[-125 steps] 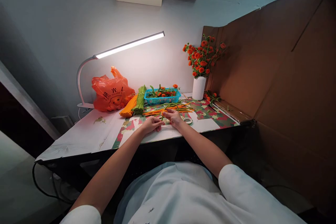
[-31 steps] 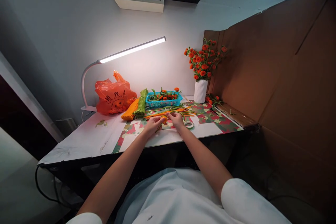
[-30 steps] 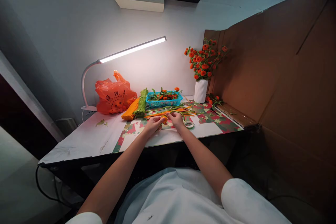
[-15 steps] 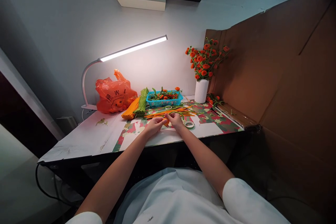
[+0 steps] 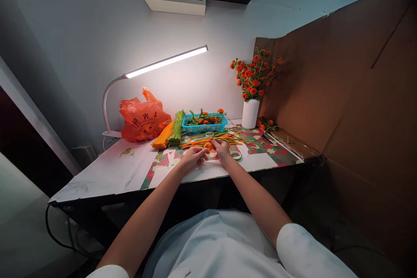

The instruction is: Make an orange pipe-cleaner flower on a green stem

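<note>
A small orange pipe-cleaner flower [image 5: 208, 146] is between my two hands, just above the front of the table. My left hand [image 5: 193, 158] pinches its lower left side with the thumb and a finger, the other fingers curled below. From the right, my right hand [image 5: 222, 150] is closed on the flower's edge; its lower fingers are hidden. A green stem arcs over the back of that hand, and I cannot tell if it joins the flower. Loose orange and green pipe cleaners [image 5: 192, 143] lie just behind the hands. A roll of tape [image 5: 236, 156] lies beside my right wrist.
Behind stand a blue basket [image 5: 204, 129] of flowers, bundles of green [image 5: 177, 128] and orange pipe cleaners [image 5: 163, 137], and an orange bag [image 5: 143, 117]. A white vase [image 5: 250, 114] holds flowers at the right, near a cardboard wall [image 5: 325, 74]. A lit lamp [image 5: 166, 61] overhangs the table.
The orange flower has turned and shows more of its round face. My hands have parted slightly, the right one shifting a little to the right.
</note>
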### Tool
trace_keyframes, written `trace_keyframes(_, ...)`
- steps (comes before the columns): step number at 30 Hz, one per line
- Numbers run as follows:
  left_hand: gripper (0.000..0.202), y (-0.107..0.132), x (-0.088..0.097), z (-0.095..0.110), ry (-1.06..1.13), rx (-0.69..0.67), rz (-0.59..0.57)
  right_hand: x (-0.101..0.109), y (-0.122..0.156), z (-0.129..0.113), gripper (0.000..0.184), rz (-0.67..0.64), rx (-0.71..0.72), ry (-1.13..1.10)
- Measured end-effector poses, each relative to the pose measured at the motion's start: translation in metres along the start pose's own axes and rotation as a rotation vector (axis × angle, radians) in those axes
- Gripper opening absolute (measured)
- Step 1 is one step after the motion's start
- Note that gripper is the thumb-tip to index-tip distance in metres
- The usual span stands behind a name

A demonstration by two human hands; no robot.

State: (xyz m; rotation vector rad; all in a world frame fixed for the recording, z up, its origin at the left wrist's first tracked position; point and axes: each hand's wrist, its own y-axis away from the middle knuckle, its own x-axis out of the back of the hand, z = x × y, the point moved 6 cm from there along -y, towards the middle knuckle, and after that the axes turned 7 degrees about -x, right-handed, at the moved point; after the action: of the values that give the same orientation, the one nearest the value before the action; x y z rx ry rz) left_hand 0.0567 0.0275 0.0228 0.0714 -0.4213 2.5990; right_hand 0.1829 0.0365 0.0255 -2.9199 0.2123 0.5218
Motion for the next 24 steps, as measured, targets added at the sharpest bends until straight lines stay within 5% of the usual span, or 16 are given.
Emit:
trace_keyframes(14,0.045,0.011,-0.013,0.005,-0.129,0.014,-0.225,0.007,-0.001,-0.008,0.047,0.103,0.075,0.068)
trace_keyframes(24,0.043,0.013,-0.015,0.009,-0.057,0.043,-0.195,0.01,-0.004,-0.01,0.041,0.165,0.089,-0.039)
